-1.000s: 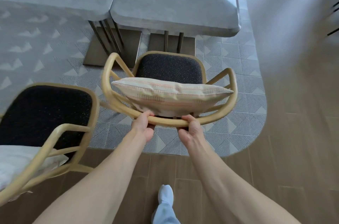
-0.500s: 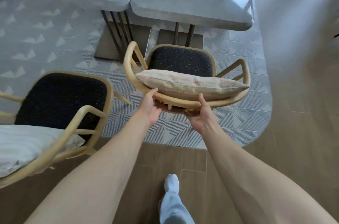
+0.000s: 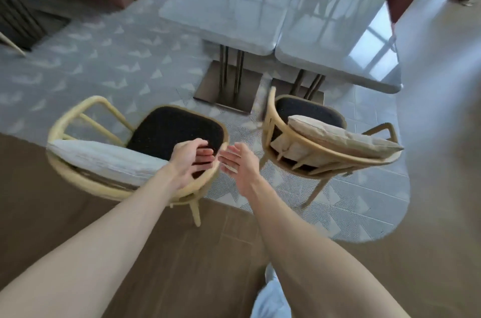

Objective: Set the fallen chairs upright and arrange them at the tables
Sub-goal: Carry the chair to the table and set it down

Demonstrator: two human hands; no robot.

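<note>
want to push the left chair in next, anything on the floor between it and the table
Nothing visible: only bare patterned grey rug lies between the left wooden armchair with black seat and the left glossy grey table.

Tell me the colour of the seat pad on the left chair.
Black with fine light speckles, seen in the head view: the padded seat.

Head view, somewhat blurred, forward and downward.
</note>
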